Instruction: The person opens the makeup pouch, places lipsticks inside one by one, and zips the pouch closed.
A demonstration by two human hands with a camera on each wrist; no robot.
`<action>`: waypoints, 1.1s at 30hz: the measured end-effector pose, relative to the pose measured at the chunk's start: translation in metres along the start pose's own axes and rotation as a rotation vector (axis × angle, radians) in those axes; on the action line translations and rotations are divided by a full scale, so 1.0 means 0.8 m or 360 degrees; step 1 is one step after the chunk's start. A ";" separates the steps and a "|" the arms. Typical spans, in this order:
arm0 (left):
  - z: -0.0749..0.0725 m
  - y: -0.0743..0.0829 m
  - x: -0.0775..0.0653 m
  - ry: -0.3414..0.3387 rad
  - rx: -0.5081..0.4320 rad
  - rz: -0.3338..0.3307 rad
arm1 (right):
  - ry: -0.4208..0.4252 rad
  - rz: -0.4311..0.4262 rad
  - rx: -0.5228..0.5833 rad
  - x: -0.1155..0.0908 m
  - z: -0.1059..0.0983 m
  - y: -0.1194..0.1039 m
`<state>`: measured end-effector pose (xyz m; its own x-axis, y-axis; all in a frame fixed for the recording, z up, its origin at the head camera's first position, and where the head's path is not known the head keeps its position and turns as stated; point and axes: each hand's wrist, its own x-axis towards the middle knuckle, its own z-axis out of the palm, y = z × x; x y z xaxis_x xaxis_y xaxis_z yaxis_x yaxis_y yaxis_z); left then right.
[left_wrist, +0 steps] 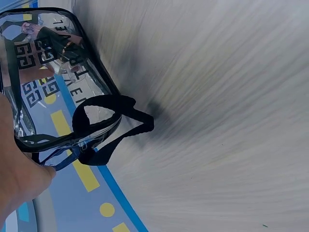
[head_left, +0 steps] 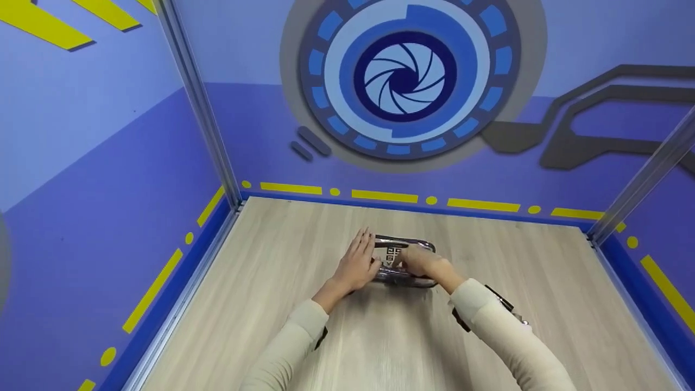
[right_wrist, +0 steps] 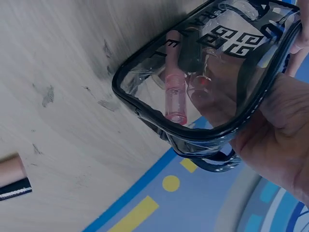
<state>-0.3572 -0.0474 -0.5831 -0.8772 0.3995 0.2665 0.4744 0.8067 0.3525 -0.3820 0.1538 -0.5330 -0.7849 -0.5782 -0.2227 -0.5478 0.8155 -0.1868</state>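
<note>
A clear cosmetic bag (head_left: pixel 403 278) with black trim and a black square-spiral print stands on the wooden table. My left hand (head_left: pixel 355 266) holds its left end, fingers straight along it and thumb apart at the near side. In the left wrist view, a black strap loop (left_wrist: pixel 99 130) hangs by that end, close to the thumb. My right hand (head_left: pixel 421 260) reaches into the bag, its fingers partly hidden. Through the clear wall, a pink lip gloss tube (right_wrist: pixel 175 96) shows beside a dark container (right_wrist: pixel 192 53). I cannot tell whether the right fingers grip anything.
A pink-and-black tube (right_wrist: pixel 13 178) lies on the table at the edge of the right wrist view. The wooden tabletop (head_left: pixel 260 304) is bounded by a printed back wall (head_left: pixel 255 136), side walls and metal corner posts (head_left: pixel 203 108).
</note>
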 end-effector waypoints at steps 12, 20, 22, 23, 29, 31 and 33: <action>0.003 0.001 0.003 -0.0013 -0.0024 -0.0001 | 0.0159 -0.0303 0.0050 -0.015 0.000 0.014; -0.003 0.003 0.001 -0.0047 -0.0034 -0.0054 | 0.0373 -0.0581 0.0234 -0.068 -0.028 0.028; -0.003 0.003 0.001 -0.0038 -0.0026 -0.0056 | 0.0451 -0.0574 0.0280 -0.084 -0.038 0.039; -0.003 0.003 0.002 -0.0033 -0.0022 -0.0056 | 0.0481 -0.0545 0.0307 -0.093 -0.044 0.046; -0.002 0.003 0.003 -0.0023 -0.0008 -0.0041 | 0.0592 -0.0349 0.0350 -0.142 -0.057 0.105; -0.001 0.003 0.002 -0.0020 -0.0014 -0.0041 | 0.0562 -0.0268 0.0371 -0.156 -0.051 0.128; 0.000 0.003 0.002 -0.0032 -0.0022 -0.0047 | 0.0485 -0.0175 0.0425 -0.171 -0.039 0.149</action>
<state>-0.3573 -0.0451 -0.5816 -0.8922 0.3842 0.2373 0.4489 0.8123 0.3724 -0.3491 0.3307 -0.4948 -0.7976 -0.5951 0.0983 -0.5704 0.6911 -0.4440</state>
